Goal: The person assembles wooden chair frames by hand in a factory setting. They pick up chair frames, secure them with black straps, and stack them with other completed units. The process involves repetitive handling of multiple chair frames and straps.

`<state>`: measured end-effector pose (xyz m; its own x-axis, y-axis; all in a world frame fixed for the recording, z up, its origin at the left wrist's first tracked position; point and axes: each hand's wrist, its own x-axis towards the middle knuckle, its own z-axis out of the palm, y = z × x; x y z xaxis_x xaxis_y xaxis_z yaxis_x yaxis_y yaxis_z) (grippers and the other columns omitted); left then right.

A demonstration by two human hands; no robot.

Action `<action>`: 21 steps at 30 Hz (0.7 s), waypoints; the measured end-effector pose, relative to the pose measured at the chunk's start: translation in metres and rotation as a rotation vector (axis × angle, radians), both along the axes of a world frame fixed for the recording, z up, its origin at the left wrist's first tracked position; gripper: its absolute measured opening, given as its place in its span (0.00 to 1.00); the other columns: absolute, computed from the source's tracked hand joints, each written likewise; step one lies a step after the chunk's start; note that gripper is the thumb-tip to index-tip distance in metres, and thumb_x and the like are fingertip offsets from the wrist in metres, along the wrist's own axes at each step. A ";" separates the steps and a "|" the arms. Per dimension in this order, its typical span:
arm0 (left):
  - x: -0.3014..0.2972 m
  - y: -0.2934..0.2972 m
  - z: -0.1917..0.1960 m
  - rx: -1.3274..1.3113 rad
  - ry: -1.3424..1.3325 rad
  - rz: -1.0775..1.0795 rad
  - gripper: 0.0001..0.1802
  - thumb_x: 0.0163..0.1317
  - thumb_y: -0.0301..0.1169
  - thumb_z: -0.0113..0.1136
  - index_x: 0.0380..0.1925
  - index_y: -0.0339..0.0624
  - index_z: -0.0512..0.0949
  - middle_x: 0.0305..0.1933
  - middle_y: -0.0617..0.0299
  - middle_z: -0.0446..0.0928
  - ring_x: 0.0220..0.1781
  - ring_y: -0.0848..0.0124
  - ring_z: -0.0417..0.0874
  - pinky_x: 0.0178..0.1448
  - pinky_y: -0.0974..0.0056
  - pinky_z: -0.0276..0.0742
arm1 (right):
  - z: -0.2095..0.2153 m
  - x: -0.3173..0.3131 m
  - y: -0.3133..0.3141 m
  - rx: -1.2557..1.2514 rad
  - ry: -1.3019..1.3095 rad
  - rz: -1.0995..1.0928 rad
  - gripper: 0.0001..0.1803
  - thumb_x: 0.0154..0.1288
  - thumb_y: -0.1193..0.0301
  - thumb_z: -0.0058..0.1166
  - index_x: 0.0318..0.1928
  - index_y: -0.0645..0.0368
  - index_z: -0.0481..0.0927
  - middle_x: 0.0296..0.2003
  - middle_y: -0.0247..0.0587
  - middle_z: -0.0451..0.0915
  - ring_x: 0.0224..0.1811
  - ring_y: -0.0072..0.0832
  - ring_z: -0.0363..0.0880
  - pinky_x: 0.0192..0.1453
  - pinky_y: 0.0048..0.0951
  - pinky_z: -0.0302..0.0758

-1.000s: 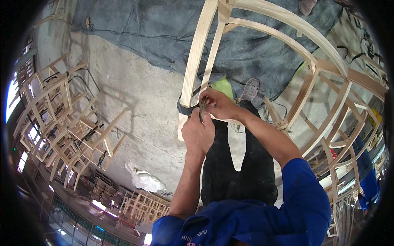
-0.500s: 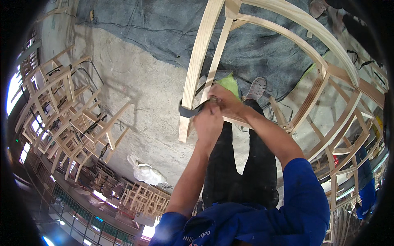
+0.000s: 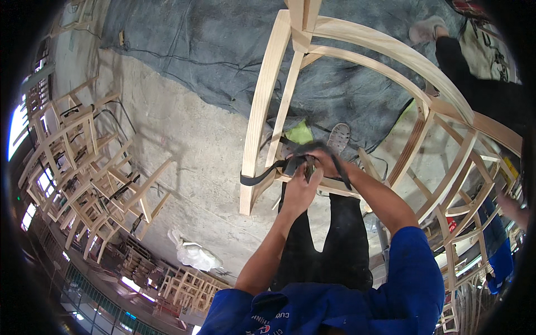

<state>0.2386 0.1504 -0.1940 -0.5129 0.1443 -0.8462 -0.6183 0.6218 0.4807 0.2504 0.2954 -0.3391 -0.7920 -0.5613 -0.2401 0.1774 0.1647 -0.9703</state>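
A black webbing strap (image 3: 255,181) loops around the lower end of a pale wooden leg (image 3: 262,111) of a chair frame. It runs right to a metal ratchet buckle (image 3: 311,166) between my hands. My left hand (image 3: 303,190) is closed on the buckle from below, thumb and fingers raised around it. Just beyond, my right hand (image 3: 328,161) grips the strap, whose loose end hangs over its fingers and wrist. My fingers partly hide the buckle. A wooden rail (image 3: 340,188) of the frame passes below my hands.
Curved rails (image 3: 385,44) of the frame arch away to the right. A dark cloth (image 3: 184,39) covers the far floor. Several wooden chair frames (image 3: 84,151) are piled at left, near a white plastic bag (image 3: 195,255). A co-worker's leg (image 3: 474,84) reaches in at far right.
Both hands have shifted slightly nearer to me and right, still together at the buckle. The strap's loose end now drapes over my right hand. A co-worker's leg and hand show more at right.
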 end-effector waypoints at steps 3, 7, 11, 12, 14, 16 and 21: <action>0.015 -0.030 0.056 0.285 -0.055 0.427 0.30 0.76 0.50 0.50 0.65 0.37 0.69 0.60 0.48 0.80 0.57 0.62 0.84 0.55 0.57 0.81 | 0.032 0.017 0.016 -0.257 0.074 -0.230 0.22 0.62 0.85 0.51 0.56 0.58 0.73 0.56 0.53 0.79 0.59 0.49 0.80 0.58 0.40 0.77; 0.004 -0.051 0.066 0.247 0.035 0.757 0.28 0.80 0.49 0.44 0.61 0.35 0.70 0.59 0.47 0.78 0.58 0.57 0.83 0.65 0.50 0.77 | 0.077 0.017 0.012 -0.185 0.043 -0.203 0.26 0.57 0.90 0.49 0.57 0.60 0.75 0.54 0.54 0.80 0.57 0.50 0.80 0.61 0.41 0.76; -0.019 -0.049 0.089 0.439 0.078 0.798 0.23 0.83 0.43 0.37 0.45 0.34 0.74 0.48 0.45 0.81 0.55 0.54 0.84 0.68 0.47 0.75 | 0.099 0.002 0.007 -0.113 0.111 -0.147 0.29 0.55 0.90 0.47 0.59 0.59 0.74 0.52 0.52 0.78 0.57 0.50 0.79 0.61 0.41 0.75; -0.025 -0.054 0.100 0.503 0.037 0.848 0.24 0.83 0.42 0.35 0.41 0.33 0.75 0.45 0.45 0.82 0.54 0.53 0.84 0.68 0.47 0.75 | 0.096 0.001 0.011 -0.090 0.114 -0.174 0.29 0.56 0.89 0.47 0.59 0.59 0.74 0.52 0.52 0.77 0.58 0.50 0.77 0.62 0.40 0.75; -0.041 -0.079 0.119 0.422 0.068 0.854 0.26 0.83 0.43 0.36 0.31 0.35 0.74 0.34 0.46 0.82 0.49 0.51 0.86 0.68 0.45 0.74 | 0.096 -0.004 0.007 0.018 0.162 -0.250 0.26 0.57 0.88 0.47 0.57 0.59 0.75 0.50 0.50 0.76 0.57 0.50 0.76 0.62 0.40 0.74; -0.063 -0.131 0.120 0.500 0.070 1.012 0.29 0.83 0.45 0.35 0.28 0.39 0.75 0.27 0.53 0.79 0.40 0.54 0.86 0.60 0.48 0.78 | 0.104 -0.010 -0.001 0.040 0.029 -0.139 0.24 0.57 0.87 0.48 0.55 0.60 0.76 0.47 0.50 0.74 0.55 0.51 0.76 0.61 0.43 0.74; -0.118 -0.236 0.132 1.108 -0.335 1.810 0.15 0.70 0.24 0.42 0.22 0.47 0.71 0.20 0.68 0.68 0.22 0.76 0.71 0.29 0.71 0.73 | 0.076 0.006 0.011 0.052 0.097 -0.202 0.21 0.62 0.80 0.54 0.57 0.58 0.77 0.50 0.49 0.78 0.56 0.42 0.79 0.60 0.37 0.75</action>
